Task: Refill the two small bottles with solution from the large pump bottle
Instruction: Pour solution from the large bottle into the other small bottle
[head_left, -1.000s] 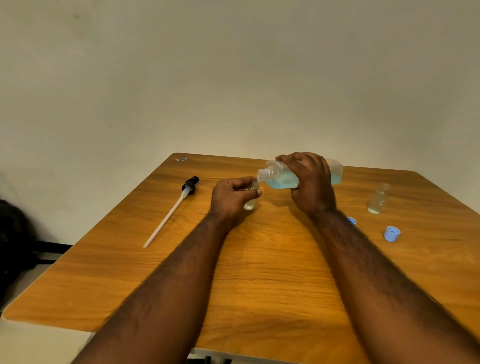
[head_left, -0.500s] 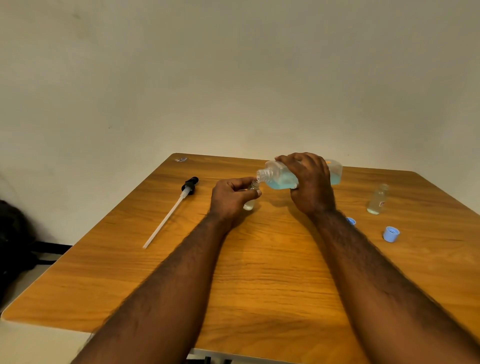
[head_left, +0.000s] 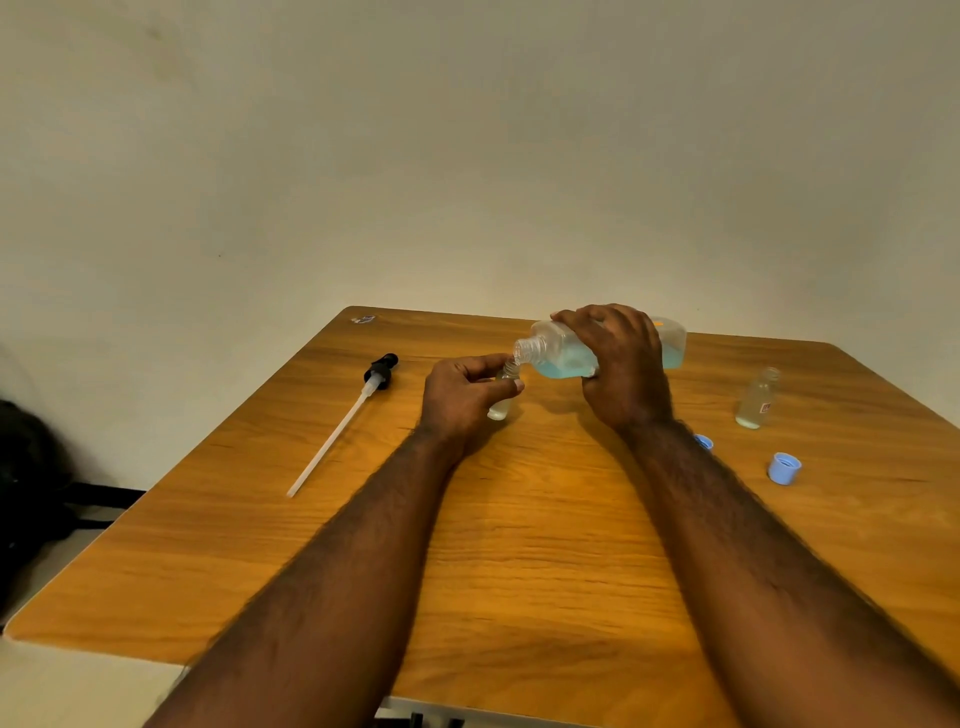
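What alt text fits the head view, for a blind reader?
The right hand tips a large bottle of blue liquid to the mouth of a small bottle in the left hand. On the table: a pump, another small bottle, two blue caps.

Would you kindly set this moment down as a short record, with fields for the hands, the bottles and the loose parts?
Left hand: grips a small clear bottle, mouth up, over the wooden table.
Right hand: holds the large clear bottle of blue liquid tipped sideways, its neck at the small bottle's mouth.
Second small clear bottle: uncapped, upright, to the right, untouched.
Pump: black pump head with long white tube lies to the left.
Caps: two light blue plastic caps lie to the right, one partly behind the right forearm.
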